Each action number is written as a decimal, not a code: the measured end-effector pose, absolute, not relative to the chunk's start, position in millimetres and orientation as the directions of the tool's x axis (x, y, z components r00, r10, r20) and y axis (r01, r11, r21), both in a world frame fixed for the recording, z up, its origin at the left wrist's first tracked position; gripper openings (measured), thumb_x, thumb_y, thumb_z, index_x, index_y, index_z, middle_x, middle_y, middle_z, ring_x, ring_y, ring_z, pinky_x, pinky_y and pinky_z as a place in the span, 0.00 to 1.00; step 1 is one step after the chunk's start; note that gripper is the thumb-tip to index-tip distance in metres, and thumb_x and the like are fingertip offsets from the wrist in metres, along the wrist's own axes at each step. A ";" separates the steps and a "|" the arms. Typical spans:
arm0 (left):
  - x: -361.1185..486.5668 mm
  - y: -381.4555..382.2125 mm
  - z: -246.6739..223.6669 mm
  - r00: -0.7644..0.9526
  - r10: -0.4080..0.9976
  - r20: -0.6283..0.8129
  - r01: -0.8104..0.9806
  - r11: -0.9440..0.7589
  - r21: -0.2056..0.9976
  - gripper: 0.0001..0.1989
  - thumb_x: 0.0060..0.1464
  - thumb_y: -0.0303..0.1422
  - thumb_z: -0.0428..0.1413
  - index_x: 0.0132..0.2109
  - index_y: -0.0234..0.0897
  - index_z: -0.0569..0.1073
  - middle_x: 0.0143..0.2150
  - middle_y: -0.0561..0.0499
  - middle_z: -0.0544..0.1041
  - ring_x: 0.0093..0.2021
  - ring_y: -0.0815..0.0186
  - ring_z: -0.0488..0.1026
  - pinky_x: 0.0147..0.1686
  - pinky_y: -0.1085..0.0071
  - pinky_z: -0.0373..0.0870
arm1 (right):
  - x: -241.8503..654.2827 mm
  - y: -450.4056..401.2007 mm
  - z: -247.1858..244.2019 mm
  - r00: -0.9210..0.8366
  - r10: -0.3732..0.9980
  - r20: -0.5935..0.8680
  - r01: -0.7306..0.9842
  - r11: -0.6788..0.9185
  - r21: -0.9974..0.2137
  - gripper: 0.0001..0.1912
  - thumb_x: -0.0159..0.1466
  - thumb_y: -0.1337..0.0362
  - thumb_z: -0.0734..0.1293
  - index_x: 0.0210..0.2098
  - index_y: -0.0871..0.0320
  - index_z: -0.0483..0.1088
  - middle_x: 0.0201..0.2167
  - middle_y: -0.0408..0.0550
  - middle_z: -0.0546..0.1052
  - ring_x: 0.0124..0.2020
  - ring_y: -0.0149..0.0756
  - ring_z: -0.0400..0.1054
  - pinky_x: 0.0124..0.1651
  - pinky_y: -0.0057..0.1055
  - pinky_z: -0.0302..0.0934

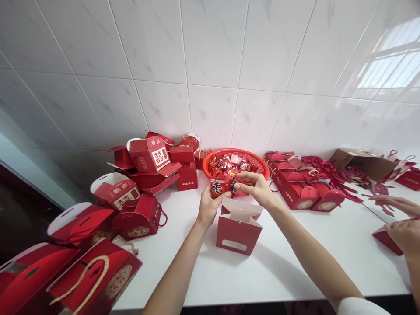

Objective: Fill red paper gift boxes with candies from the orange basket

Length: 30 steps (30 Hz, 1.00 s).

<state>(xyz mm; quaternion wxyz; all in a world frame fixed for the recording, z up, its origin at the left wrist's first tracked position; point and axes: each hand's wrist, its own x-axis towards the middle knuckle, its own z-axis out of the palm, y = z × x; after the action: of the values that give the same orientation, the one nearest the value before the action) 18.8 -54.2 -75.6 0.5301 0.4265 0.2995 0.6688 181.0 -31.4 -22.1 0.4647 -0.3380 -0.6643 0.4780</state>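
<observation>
My left hand (210,203) is closed on a red candy packet (217,187) with dark lettering, held in front of the basket. Close beside it, my right hand (254,187) has its fingers closed on small red wrapped candies (233,180). Behind both hands a red plastic basket (259,157) holds many wrapped sweets. Just below them on the white table stands a red gift box (239,232), upright with its top open and a pale oval on its front. The box's inside is mostly hidden from this angle.
Red gift boxes (144,155) are piled along the left. A row of closed red boxes (295,188) stands right of the basket, near a cardboard carton (364,164) and dark red ribbons (320,170). At the right edge, another person's hands (402,227) hold a red box.
</observation>
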 end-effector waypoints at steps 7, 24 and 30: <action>13.1 -52.3 -76.2 -0.154 0.973 0.172 -0.479 -0.226 0.848 0.15 0.40 0.35 0.69 0.35 0.35 0.75 0.27 0.54 0.79 0.26 0.69 0.73 0.31 0.73 0.69 | 201.8 -57.1 -5.2 -0.118 0.888 0.444 -0.069 0.438 -0.896 0.16 0.55 0.53 0.76 0.38 0.54 0.75 0.29 0.41 0.74 0.23 0.27 0.62 0.24 0.27 0.58; 5.8 -52.2 -68.4 -0.165 0.976 0.143 -0.611 -0.216 0.761 0.08 0.40 0.33 0.57 0.31 0.36 0.73 0.25 0.52 0.76 0.24 0.64 0.74 0.28 0.67 0.71 | 202.1 -108.7 11.5 -0.220 0.903 0.369 -0.149 0.343 -0.928 0.08 0.59 0.65 0.67 0.33 0.55 0.61 0.31 0.40 0.70 0.22 0.27 0.67 0.25 0.27 0.60; 8.5 -55.6 -64.2 -0.164 0.975 0.152 -0.584 -0.220 0.781 0.07 0.40 0.32 0.60 0.31 0.37 0.75 0.27 0.54 0.78 0.30 0.65 0.76 0.33 0.71 0.72 | 180.0 -125.2 5.4 -0.211 0.845 0.492 0.043 0.511 -0.859 0.09 0.62 0.57 0.71 0.35 0.54 0.70 0.35 0.48 0.78 0.40 0.41 0.74 0.40 0.36 0.70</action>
<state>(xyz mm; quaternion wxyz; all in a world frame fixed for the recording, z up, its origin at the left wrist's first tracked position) 8.5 -55.6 -64.2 0.5524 0.3356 0.2911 0.7053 180.0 -125.2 5.4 0.5375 -0.3249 -0.6829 0.3729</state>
